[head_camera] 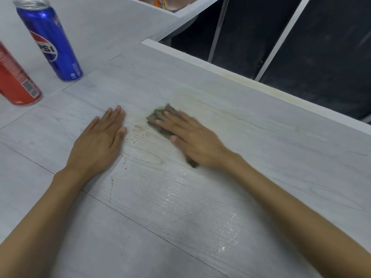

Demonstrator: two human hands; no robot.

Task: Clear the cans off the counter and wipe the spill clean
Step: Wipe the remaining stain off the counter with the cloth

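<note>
The person leans over a pale grey counter with wood-grain pattern (261, 157), both bare arms stretched forward. The left hand (98, 141) lies flat on the surface, palm down, fingers straight and close together, and it holds nothing. The right hand (188, 137) is also flat, with its fingers straight, and it presses down on a small brownish-green scrubbing pad (158, 115); the pad shows from under the fingertips and a little behind the wrist. This hand looks slightly blurred. Between the two hands there is a patch of small brown specks (139, 127), just beside the pad. Nearer to the person a wet shiny streak (200, 207) lies across the counter. Beyond the pad a faint yellowish stain (200, 97) reaches toward the far edge of the counter. At the far left a tall blue Pepsi can (50, 43) stands upright, and near it, partly cut by the edge of the view, a red drink can (16, 81) stands too. Both cans are on the counter, well apart from the hands. Behind the far edge there is a dark opening with light metal bars (321, 57).
</note>
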